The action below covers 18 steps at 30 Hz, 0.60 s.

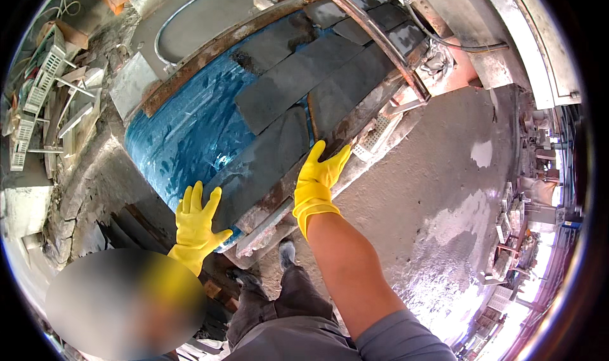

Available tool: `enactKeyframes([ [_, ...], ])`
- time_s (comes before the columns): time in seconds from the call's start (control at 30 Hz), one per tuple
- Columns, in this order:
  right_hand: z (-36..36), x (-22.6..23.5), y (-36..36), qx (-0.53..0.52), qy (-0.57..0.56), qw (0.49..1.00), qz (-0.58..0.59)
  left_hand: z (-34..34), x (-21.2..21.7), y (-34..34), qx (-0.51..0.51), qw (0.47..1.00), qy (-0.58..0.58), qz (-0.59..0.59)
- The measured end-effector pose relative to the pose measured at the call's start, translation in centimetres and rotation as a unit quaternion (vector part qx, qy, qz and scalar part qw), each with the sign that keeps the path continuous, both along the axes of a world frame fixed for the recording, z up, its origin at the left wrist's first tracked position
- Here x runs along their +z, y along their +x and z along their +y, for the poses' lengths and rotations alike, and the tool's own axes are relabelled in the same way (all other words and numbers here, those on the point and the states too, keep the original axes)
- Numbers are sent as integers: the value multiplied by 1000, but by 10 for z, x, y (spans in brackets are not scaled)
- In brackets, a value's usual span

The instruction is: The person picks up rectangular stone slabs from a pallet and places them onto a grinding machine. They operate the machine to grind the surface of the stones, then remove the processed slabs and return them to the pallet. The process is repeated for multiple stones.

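Yellow rubber gloves cover both my hands. My left hand (198, 226) has its fingers spread at the near left end of a dark grey slab (263, 161), beside the blue surface. My right hand (318, 176) is at the near edge of the bed, by the slab's right end, with thumb and fingers apart. Whether either palm presses on the slab, I cannot tell. Under the slab lies a wet, shiny blue surface (187, 123). Farther off, more flat grey slabs (295, 76) lie side by side on it.
A rusty metal rail (209, 47) borders the far side. A reddish metal bar (374, 34) crosses above the slabs at right. White perforated crates (43, 79) and scraps are heaped at left. Wet concrete floor (431, 164) spreads to the right. A blurred patch hides the lower left.
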State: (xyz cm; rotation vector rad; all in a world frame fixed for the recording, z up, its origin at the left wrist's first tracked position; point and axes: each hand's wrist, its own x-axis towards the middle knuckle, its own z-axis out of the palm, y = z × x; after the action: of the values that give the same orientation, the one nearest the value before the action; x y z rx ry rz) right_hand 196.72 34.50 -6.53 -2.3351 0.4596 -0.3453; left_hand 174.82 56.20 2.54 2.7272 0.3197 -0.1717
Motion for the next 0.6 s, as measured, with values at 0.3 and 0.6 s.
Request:
enactKeyframes([
  [0.3, -1, -8, 2, 0, -7, 1000, -2, 1, 3, 11, 5, 1000, -11, 24],
  [0.6, -7, -16, 2, 3, -56, 998, 3, -7, 3, 10, 6, 999, 4, 49],
])
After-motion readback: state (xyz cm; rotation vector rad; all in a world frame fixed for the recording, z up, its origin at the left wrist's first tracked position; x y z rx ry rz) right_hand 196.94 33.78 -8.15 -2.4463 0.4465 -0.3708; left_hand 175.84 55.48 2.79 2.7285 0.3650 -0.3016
